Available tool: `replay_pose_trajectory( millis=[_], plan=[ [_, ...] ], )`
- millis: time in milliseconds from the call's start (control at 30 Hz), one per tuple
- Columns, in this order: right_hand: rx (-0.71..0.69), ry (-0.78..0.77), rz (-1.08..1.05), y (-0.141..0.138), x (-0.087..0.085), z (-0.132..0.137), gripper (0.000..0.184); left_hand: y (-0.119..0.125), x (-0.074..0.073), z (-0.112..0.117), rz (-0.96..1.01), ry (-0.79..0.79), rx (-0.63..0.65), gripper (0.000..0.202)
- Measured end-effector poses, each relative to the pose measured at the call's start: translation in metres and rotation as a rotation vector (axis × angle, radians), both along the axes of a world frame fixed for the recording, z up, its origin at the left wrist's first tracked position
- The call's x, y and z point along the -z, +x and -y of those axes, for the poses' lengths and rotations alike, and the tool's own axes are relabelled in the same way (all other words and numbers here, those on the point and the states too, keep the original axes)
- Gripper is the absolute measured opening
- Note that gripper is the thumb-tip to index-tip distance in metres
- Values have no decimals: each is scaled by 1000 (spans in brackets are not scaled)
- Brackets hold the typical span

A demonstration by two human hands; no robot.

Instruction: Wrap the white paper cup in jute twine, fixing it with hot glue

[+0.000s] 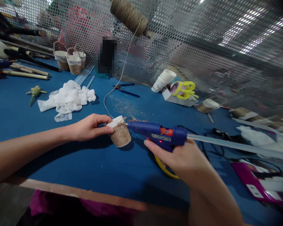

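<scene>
A small white paper cup (pixel 121 137), wrapped for most of its height in brown twine, is pinched at the rim by my left hand (pixel 94 126). It tilts over the blue table. My right hand (pixel 176 157) grips a blue glue gun (pixel 153 131) with a red light lit on its side and a long clear glue stick coming out of its back. The gun's nozzle meets the twine near the cup's upper edge, or sits just short of it; I cannot tell which. From the cup, the twine (pixel 123 67) runs up to a large spool (pixel 129 17).
White lace (pixel 68 97) lies in a heap at left, with finished little baskets (pixel 74 64) behind it. Blue-handled pliers (pixel 127 89), stacked paper cups (pixel 163 80) and yellow-handled scissors (pixel 184 90) lie toward the perforated metal screen. A purple box (pixel 254 180) and black cables sit at right.
</scene>
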State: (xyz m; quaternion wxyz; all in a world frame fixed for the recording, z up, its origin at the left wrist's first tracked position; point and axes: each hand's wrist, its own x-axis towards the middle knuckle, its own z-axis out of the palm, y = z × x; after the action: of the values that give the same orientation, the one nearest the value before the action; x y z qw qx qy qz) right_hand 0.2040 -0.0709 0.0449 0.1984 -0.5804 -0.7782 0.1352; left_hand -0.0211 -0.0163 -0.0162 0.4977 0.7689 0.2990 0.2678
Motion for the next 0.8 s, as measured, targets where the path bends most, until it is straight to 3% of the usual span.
replay_pose_trajectory(
  millis=[133, 633, 800],
  plan=[
    [59, -24, 20, -1, 1, 2, 20, 0, -1, 0, -7, -4, 2, 20],
    [15, -34, -99, -1, 1, 0, 11, 0, 0, 0, -9, 12, 2, 21],
    [2, -89, -73, 6, 0, -4, 30, -1, 0, 0, -32, 25, 17, 20]
  ],
)
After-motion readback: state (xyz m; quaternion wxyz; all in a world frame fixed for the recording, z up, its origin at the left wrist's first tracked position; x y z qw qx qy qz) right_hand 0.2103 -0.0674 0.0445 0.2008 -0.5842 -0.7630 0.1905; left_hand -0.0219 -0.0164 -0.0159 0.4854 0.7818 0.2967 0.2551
